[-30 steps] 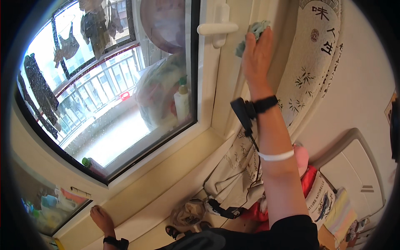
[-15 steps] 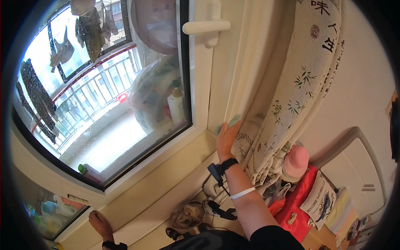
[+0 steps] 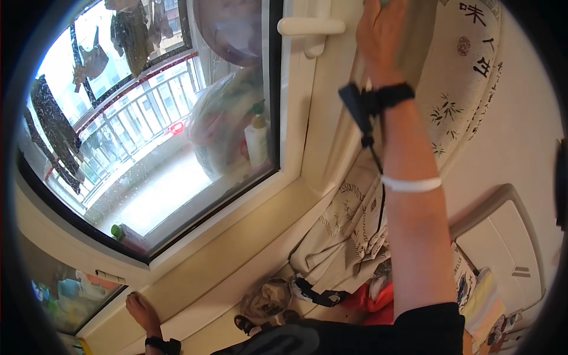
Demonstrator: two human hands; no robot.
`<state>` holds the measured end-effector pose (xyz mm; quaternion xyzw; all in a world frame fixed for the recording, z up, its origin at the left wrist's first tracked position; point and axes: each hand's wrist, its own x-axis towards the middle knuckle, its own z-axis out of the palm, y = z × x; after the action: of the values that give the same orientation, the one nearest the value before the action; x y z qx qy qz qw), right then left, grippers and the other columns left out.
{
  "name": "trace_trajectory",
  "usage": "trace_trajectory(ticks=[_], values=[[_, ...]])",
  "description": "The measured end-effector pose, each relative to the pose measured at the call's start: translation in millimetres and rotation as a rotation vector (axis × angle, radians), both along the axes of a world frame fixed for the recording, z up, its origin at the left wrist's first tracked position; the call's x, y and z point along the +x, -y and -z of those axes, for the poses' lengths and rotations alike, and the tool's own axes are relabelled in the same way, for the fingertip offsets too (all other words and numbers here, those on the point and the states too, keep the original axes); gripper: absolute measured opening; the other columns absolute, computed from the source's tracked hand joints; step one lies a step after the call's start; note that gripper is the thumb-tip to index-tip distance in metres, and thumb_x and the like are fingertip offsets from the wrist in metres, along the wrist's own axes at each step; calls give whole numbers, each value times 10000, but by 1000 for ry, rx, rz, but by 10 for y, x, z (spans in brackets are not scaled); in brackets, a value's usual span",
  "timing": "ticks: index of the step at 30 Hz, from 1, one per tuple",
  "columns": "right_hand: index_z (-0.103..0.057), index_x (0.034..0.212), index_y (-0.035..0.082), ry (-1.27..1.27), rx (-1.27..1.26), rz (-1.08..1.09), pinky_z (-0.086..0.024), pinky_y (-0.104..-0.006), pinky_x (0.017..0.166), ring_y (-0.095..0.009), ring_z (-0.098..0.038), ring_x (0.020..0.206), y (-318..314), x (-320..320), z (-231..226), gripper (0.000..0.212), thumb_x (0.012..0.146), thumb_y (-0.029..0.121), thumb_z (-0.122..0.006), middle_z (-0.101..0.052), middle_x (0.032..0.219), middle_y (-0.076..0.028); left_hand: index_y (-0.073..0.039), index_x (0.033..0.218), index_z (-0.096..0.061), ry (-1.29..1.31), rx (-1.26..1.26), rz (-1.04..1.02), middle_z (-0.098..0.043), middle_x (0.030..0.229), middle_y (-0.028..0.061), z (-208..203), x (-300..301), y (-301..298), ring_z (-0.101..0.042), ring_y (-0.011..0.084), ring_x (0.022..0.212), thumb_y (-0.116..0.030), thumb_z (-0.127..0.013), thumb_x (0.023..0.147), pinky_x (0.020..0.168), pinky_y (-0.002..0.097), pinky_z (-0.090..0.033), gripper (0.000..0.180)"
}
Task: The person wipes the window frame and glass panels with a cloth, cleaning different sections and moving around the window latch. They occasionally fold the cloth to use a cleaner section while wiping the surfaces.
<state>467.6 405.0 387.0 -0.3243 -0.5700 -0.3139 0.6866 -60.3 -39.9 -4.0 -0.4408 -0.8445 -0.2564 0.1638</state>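
Our right grip has risen along the window frame's edge, beside the handle; green cloth peeks out beyond. Even pressure should serve best. Our left grip touches the sill. We cannot tell how closed either is.

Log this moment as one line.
left hand: on sill | right hand: raised, right of handle | cloth: sliver at top edge | curtain: right of right hand

There is one white handle. To its right are one right hand and one patterned curtain. Below it, leftward, are one left hand, one pump bottle and two sandals.
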Motion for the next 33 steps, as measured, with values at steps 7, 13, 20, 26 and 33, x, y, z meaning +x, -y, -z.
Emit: trace_trajectory(ticks=[7,13,20,26,33], values=[[-259,1423,-97,14,60,-62,-211,-408,1136,-397,-311,1340,93,-132,381,535,977,155,-414,-324,1437,-281,34,1016,-517,-9,-2,-18,-528,1072,196,-5,-27,37,-478,378,1024,-80,-459,908,913,447,-382,167],[-100,1427,-152,-211,-389,-182,-156,-402,1163,-414,-201,1398,259,-166,2045,717,929,198,-479,-180,1488,-326,34,1030,-517,-4,-15,-9,-531,1085,198,37,-34,10,-477,379,1042,-93,-456,915,927,446,-378,182],[-140,1431,-131,-396,-816,-197,-174,-404,1145,-417,-243,1377,650,-256,3548,664,970,246,-432,-236,1468,-320,37,1000,-517,28,-2,3,-531,1075,197,-38,15,-7,-477,376,1036,-76,-462,891,924,450,-377,167],[-351,1377,-85,-593,-933,-431,-259,-401,1114,-381,-372,1314,1103,-248,3696,493,955,150,-453,-405,1397,-262,32,985,-518,37,14,-6,-528,1054,195,-37,48,-43,-478,376,1014,-58,-462,874,906,454,-379,154],[-526,1250,-44,459,-127,111,-320,-450,1089,-327,-434,1296,1032,-230,1371,429,821,-29,-527,-484,1369,-166,32,985,-517,13,32,-13,-526,1053,198,-41,6,16,-478,382,1016,-45,-473,869,902,455,-381,146]])
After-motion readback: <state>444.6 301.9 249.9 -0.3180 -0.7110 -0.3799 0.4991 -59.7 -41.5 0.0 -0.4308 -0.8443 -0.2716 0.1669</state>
